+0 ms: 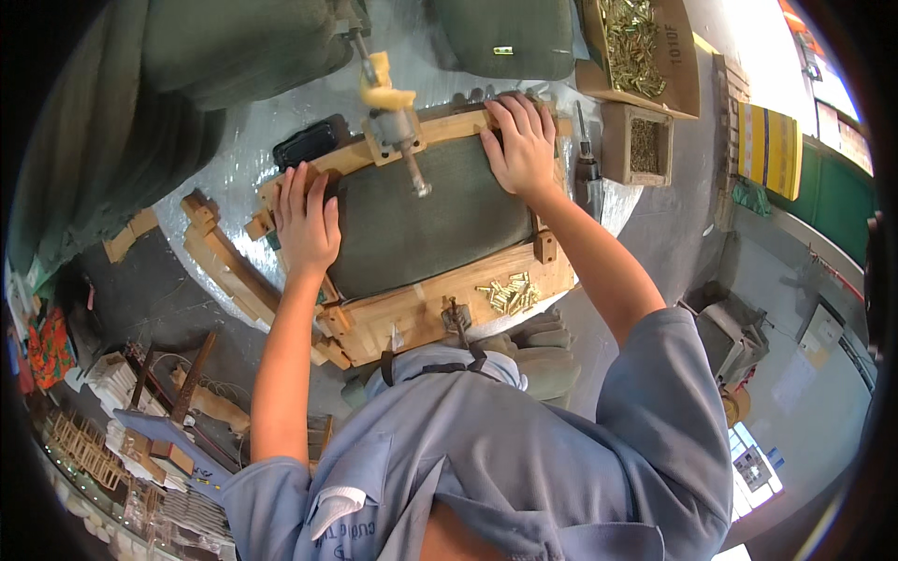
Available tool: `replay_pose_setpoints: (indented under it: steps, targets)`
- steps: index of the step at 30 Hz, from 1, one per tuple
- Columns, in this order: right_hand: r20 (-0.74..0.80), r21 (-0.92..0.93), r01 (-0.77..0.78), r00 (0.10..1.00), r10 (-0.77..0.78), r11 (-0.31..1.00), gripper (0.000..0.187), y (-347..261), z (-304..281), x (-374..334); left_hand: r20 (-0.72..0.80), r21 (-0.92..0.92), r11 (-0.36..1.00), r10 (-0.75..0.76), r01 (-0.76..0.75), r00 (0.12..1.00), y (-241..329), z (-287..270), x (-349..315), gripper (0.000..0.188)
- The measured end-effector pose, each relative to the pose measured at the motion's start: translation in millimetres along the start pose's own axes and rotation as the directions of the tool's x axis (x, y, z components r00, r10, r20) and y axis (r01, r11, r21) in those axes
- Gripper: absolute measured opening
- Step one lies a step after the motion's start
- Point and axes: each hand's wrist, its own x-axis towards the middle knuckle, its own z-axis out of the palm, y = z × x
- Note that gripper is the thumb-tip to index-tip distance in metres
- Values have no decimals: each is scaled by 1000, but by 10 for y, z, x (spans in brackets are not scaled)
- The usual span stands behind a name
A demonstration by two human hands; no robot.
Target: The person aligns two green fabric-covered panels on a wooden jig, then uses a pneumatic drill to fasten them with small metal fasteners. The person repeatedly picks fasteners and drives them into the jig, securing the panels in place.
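A dark green padded panel (430,215) lies inside a wooden frame (379,323) in front of me. My left hand (307,220) rests on the panel's left edge, with its fingers reaching to the frame's far left corner. At the far right corner lies my right hand (520,145), fingers stretched over the frame's back rail and the palm on the panel. Neither hand holds anything. Between them a metal clamp (404,140) with a yellow wrapping (383,89) on its lever extends over the panel. Small brass-coloured pieces (510,294) lie heaped on the frame's near board.
Beside the frame are a black case (307,143), a screwdriver-like tool (586,164) and wooden strips (229,262). A cardboard box of brass pieces (636,47) and a smaller box (645,145) stand far right. Green padded pieces (505,33) are stacked behind. Another clamp (456,318) sits near me.
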Motion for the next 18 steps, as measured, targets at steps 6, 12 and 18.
replay_pose_setpoints:
  steps: [6,12,18]
  targets:
    - [-129,2,-57,990,57,998,44,-32,24,-83,-121,-14,999,51,-53,991,15,-16,194,36]
    - [-182,404,-302,899,399,863,48,-1097,-253,-1573,-173,22,997,75,-73,982,-9,85,131,32]
    - [204,568,-758,506,838,320,32,-2217,-278,-4036,-217,30,998,68,-63,974,-128,163,69,36]
